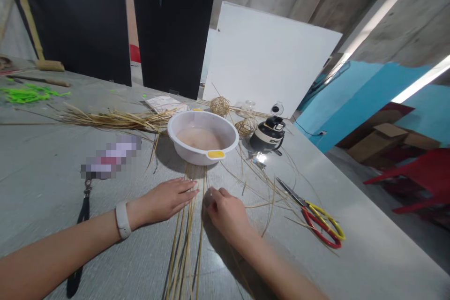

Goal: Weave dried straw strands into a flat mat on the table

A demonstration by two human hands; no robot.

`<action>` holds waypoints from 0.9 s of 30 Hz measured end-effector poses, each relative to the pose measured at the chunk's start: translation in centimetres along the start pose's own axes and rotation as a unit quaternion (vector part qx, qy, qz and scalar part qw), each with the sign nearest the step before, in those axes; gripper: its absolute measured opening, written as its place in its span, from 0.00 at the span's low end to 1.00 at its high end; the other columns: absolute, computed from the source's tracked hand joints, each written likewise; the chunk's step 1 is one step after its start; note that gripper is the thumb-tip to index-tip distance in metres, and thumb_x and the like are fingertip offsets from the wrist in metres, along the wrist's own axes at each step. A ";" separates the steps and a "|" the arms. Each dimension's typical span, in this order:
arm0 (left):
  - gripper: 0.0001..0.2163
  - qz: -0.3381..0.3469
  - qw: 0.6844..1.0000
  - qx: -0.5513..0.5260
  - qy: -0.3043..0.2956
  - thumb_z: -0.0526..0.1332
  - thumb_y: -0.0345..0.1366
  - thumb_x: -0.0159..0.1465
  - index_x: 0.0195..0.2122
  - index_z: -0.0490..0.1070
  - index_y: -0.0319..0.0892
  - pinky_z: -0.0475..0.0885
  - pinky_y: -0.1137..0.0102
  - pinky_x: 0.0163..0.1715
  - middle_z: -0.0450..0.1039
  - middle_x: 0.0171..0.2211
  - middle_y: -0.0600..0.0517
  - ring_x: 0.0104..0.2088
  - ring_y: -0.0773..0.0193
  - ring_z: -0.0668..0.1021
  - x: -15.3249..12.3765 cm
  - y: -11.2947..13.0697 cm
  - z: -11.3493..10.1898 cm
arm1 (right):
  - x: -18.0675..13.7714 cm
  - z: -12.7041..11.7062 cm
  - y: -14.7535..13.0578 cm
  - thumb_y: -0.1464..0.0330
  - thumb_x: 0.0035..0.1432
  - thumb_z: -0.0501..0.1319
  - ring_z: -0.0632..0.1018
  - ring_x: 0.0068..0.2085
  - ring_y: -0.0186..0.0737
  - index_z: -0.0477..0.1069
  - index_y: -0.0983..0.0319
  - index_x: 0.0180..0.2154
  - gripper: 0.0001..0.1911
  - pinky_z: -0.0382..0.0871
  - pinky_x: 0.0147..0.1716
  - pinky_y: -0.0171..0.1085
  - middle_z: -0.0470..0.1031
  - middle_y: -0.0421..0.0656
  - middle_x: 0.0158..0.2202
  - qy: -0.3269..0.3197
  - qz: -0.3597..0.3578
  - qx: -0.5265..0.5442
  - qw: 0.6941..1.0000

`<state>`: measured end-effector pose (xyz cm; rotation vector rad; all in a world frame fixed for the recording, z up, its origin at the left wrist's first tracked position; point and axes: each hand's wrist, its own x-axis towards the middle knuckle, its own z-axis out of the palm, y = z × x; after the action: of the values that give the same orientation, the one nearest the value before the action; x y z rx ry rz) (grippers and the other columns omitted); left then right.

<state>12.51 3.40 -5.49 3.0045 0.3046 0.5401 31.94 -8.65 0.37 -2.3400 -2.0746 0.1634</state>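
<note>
Several thin straw strands lie side by side on the grey table, running toward me from a white basin of cloudy water. My left hand, with a white band on the wrist, rests flat on the strands, fingers stretched out. To the right of it my right hand is curled, fingertips pinched on one strand near its top end.
Red and yellow scissors lie to the right among loose strands. A black and white jug, two woven balls, a heap of straw, a blurred object with a black strap and upright boards stand around.
</note>
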 end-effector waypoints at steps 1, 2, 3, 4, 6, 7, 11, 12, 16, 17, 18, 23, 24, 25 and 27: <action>0.17 0.000 1.000 0.001 -0.002 0.50 0.37 0.75 0.61 0.69 0.45 0.67 0.58 0.62 0.67 0.64 0.45 0.62 0.54 0.72 0.0 0.0 0.0 | 0.0 -0.2 -0.1 0.76 0.62 0.54 0.81 0.42 0.47 0.70 0.67 0.58 0.23 0.67 0.35 0.38 0.78 0.53 0.45 -0.012 -0.004 -0.019 1.000; 0.17 0.001 1.000 0.003 -0.003 0.50 0.36 0.75 0.61 0.69 0.45 0.68 0.57 0.61 0.67 0.64 0.45 0.62 0.54 0.72 0.0 0.0 0.1 | 0.0 -0.4 -0.2 0.76 0.63 0.53 0.81 0.43 0.48 0.70 0.68 0.57 0.22 0.68 0.35 0.38 0.78 0.54 0.45 -0.022 -0.013 -0.041 0.999; 0.17 0.000 1.000 0.004 -0.003 0.50 0.36 0.75 0.61 0.69 0.45 0.68 0.57 0.61 0.68 0.64 0.45 0.62 0.53 0.72 0.0 0.0 0.2 | 0.1 -0.5 -0.3 0.77 0.64 0.52 0.80 0.45 0.49 0.70 0.69 0.58 0.22 0.69 0.36 0.38 0.78 0.55 0.46 -0.030 -0.025 -0.063 0.997; 0.17 0.000 1.000 0.004 -0.002 0.50 0.36 0.75 0.61 0.69 0.45 0.68 0.57 0.61 0.68 0.64 0.45 0.62 0.53 0.73 0.0 -0.1 0.2 | 0.1 -0.6 -0.4 0.78 0.64 0.52 0.80 0.46 0.50 0.69 0.70 0.58 0.22 0.70 0.37 0.39 0.77 0.57 0.47 -0.035 -0.038 -0.081 0.995; 0.17 -0.001 1.000 0.004 0.003 0.50 0.36 0.75 0.61 0.69 0.45 0.69 0.57 0.61 0.69 0.63 0.45 0.61 0.54 0.73 0.0 -0.1 0.3 | 0.3 -0.9 -0.7 0.79 0.64 0.52 0.79 0.47 0.50 0.70 0.71 0.57 0.21 0.71 0.38 0.39 0.77 0.59 0.48 -0.044 -0.060 -0.107 0.991; 0.17 0.000 1.000 0.005 0.005 0.50 0.36 0.74 0.60 0.69 0.45 0.69 0.57 0.61 0.69 0.63 0.45 0.61 0.54 0.73 0.0 -0.1 0.3 | 0.5 -1.1 -0.8 0.79 0.64 0.53 0.79 0.47 0.51 0.72 0.70 0.55 0.20 0.71 0.38 0.39 0.77 0.59 0.48 -0.048 -0.069 -0.114 0.990; 0.17 0.008 1.000 0.014 0.000 0.51 0.35 0.74 0.60 0.70 0.43 0.68 0.58 0.62 0.69 0.63 0.44 0.61 0.54 0.73 0.1 -0.1 0.4 | 1.2 -2.2 -1.4 0.80 0.60 0.56 0.80 0.46 0.51 0.78 0.69 0.44 0.15 0.72 0.38 0.39 0.78 0.57 0.44 -0.070 -0.125 -0.119 0.983; 0.17 0.008 1.000 0.013 0.000 0.51 0.35 0.74 0.60 0.69 0.43 0.67 0.58 0.62 0.68 0.63 0.44 0.61 0.54 0.73 0.0 -0.1 0.5 | 1.4 -2.5 -1.6 0.79 0.60 0.56 0.80 0.45 0.51 0.79 0.68 0.43 0.14 0.71 0.38 0.39 0.78 0.57 0.43 -0.077 -0.128 -0.113 0.982; 0.17 0.003 1.000 0.003 0.003 0.51 0.35 0.74 0.60 0.69 0.44 0.67 0.57 0.62 0.68 0.64 0.45 0.62 0.54 0.72 0.0 -0.3 0.7 | 2.1 -3.3 -1.7 0.74 0.60 0.57 0.82 0.41 0.51 0.75 0.67 0.47 0.15 0.69 0.34 0.39 0.80 0.55 0.42 -0.075 -0.051 -0.064 0.994; 0.17 0.003 1.000 0.002 0.003 0.51 0.35 0.73 0.60 0.69 0.44 0.66 0.57 0.62 0.68 0.64 0.45 0.62 0.54 0.72 0.0 -0.3 0.8 | 2.3 -3.3 -1.6 0.73 0.60 0.57 0.82 0.41 0.51 0.73 0.67 0.50 0.17 0.68 0.34 0.39 0.81 0.55 0.42 -0.073 -0.027 -0.048 0.996; 0.17 0.005 1.000 0.002 0.002 0.51 0.35 0.73 0.60 0.70 0.44 0.66 0.57 0.63 0.68 0.64 0.45 0.62 0.54 0.72 0.0 -0.3 0.8 | 2.6 -3.3 -1.4 0.72 0.59 0.57 0.82 0.42 0.51 0.71 0.67 0.52 0.18 0.67 0.34 0.39 0.81 0.55 0.42 -0.076 -0.006 -0.033 0.997; 0.17 0.000 1.000 0.013 -0.006 0.52 0.35 0.73 0.60 0.69 0.44 0.66 0.58 0.63 0.68 0.63 0.44 0.61 0.55 0.73 0.2 -0.1 0.7 | 4.3 -2.3 -0.1 0.69 0.62 0.56 0.82 0.45 0.49 0.71 0.64 0.52 0.17 0.66 0.36 0.37 0.82 0.54 0.44 -0.078 0.030 0.014 0.996; 0.17 -0.004 1.000 0.012 -0.004 0.52 0.35 0.73 0.60 0.69 0.44 0.65 0.59 0.63 0.68 0.63 0.45 0.62 0.55 0.73 0.2 -0.1 0.7 | 4.6 -2.1 0.0 0.68 0.63 0.55 0.82 0.45 0.49 0.72 0.63 0.50 0.16 0.66 0.36 0.37 0.82 0.53 0.44 -0.068 0.030 0.009 0.997; 0.17 -0.006 1.000 0.009 -0.001 0.52 0.35 0.73 0.60 0.69 0.44 0.65 0.59 0.64 0.68 0.64 0.45 0.62 0.56 0.72 0.2 0.0 0.8 | 4.9 -1.9 0.1 0.68 0.64 0.55 0.82 0.45 0.49 0.73 0.62 0.49 0.15 0.66 0.37 0.37 0.82 0.53 0.43 -0.059 0.030 0.000 0.998; 0.17 -0.008 1.000 0.004 0.001 0.51 0.35 0.74 0.60 0.70 0.44 0.64 0.59 0.64 0.68 0.64 0.44 0.62 0.56 0.72 0.2 0.0 0.8 | 5.2 -1.8 -0.1 0.68 0.66 0.53 0.83 0.44 0.49 0.75 0.62 0.47 0.14 0.68 0.37 0.37 0.82 0.53 0.43 -0.045 0.027 -0.031 0.998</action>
<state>12.96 3.38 -6.20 3.0058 0.3323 0.5426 32.62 -3.39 1.81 -2.4725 -2.0856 0.2123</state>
